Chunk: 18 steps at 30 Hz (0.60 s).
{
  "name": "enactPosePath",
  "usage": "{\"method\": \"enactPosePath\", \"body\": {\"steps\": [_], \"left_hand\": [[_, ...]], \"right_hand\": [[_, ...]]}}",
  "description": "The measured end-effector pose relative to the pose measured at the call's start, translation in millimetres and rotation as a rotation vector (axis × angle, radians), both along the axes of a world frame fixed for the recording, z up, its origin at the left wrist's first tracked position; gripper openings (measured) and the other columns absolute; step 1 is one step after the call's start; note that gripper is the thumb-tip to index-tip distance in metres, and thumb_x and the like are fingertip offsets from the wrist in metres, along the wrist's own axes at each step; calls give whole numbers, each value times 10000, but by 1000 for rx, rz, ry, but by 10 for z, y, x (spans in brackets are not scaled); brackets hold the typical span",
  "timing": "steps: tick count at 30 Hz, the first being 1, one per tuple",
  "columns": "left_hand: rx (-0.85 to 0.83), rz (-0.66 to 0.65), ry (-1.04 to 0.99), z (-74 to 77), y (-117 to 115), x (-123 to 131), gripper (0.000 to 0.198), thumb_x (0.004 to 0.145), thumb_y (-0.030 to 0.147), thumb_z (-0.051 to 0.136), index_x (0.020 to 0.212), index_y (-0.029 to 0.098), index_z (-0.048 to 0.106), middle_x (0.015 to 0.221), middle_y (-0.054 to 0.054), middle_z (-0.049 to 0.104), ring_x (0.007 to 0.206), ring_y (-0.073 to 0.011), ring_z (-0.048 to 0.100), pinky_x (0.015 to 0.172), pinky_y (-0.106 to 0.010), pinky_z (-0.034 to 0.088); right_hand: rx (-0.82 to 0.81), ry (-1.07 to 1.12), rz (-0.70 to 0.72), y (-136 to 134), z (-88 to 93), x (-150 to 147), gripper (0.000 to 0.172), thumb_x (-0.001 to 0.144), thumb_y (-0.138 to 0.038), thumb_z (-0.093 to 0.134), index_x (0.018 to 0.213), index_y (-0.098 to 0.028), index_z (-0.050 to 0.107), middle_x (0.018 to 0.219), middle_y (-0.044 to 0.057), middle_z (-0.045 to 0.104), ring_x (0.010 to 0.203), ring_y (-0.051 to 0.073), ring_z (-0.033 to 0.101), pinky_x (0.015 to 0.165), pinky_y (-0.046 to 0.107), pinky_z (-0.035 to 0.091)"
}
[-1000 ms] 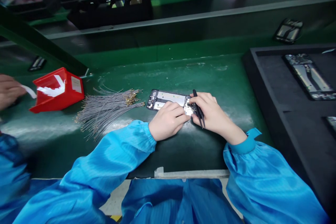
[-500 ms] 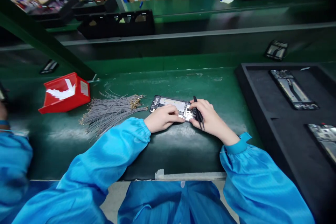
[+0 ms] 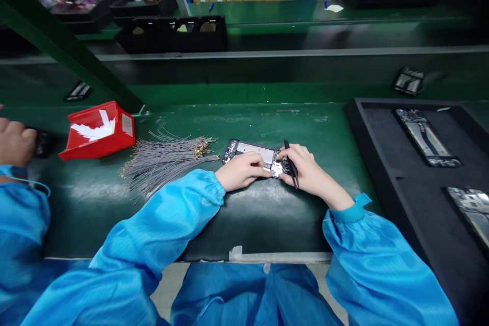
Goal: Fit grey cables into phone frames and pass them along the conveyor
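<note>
An opened phone frame (image 3: 250, 152) lies flat on the green bench in front of me. My left hand (image 3: 241, 170) rests on its near edge, fingers curled and pressed onto the board. My right hand (image 3: 305, 170) is closed round black tweezers (image 3: 290, 163) and also touches the phone's right end. A fan of thin grey cables with gold tips (image 3: 164, 160) lies just left of the phone.
A red bin (image 3: 97, 130) with white strips stands at the left. A black tray (image 3: 385, 163) on the right holds more phone frames (image 3: 426, 137). A co-worker's hand (image 3: 15, 142) shows at far left. Black crates (image 3: 171, 30) sit beyond the conveyor.
The view has lifted, so the far benches show. My hands stay on the phone. The co-worker's hand at the left dropped out of sight, then came back closed.
</note>
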<state>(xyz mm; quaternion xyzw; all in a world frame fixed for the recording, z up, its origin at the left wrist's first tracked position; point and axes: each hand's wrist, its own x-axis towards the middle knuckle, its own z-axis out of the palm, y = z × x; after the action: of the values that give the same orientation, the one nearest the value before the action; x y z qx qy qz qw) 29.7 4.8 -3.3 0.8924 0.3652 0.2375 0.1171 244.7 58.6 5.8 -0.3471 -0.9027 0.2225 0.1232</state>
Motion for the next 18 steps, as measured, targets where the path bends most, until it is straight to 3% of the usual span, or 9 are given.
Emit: {"method": "enactPosePath", "body": {"steps": [7,18], "left_hand": [[40,-10,2,5,-5,5,271,890,220,398,940,199,663,773,-38,508,712,-121,468,664,-222,398],[-7,-6,62,43,-24,7,287,875,177,364,954,207,639,803,-50,498,760,-151,449,686,-260,402]], "right_hand": [[1,-186,24,98,133,-113,380,617,-254,618,969,-253,476,1018,68,440,936,279,404,748,416,359],[48,-95,2,72,55,-90,347,643,-325,616,947,-240,473,958,59,440,905,262,399,723,380,345]]}}
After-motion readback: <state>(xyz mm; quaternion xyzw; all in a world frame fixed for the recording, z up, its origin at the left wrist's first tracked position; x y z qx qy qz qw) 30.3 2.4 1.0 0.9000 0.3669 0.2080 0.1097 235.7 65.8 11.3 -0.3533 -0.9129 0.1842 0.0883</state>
